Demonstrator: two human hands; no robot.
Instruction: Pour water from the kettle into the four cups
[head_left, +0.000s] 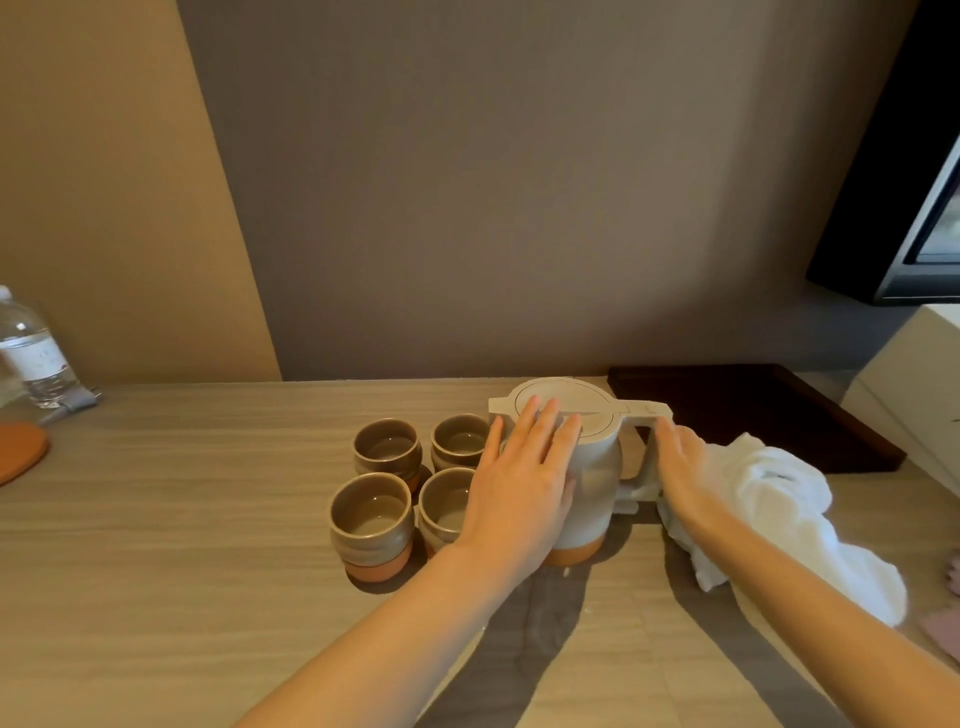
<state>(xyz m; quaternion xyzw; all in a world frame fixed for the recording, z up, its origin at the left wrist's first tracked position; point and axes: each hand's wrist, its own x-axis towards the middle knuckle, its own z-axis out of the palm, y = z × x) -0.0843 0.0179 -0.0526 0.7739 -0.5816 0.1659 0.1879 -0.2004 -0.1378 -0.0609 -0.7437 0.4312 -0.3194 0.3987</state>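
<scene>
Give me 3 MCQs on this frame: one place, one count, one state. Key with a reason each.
1. Where does the crumpled white cloth lie relative to the pale grey kettle with the terracotta base?
A. to its right
B. to its left
C. on its lid

2. How many grey-and-terracotta ceramic cups stand on the wooden tabletop?
A. two
B. four
C. six

3. What is the kettle's state?
A. tipped over a cup
B. upright on the tabletop, lid on
C. lying on its side

Key:
1 A: the cloth sits beyond the handle, under the right hand.
2 B: the cups form a two-by-two group left of the kettle.
3 B: its base rests on the tabletop, with the left hand flat against the lid and body.
</scene>
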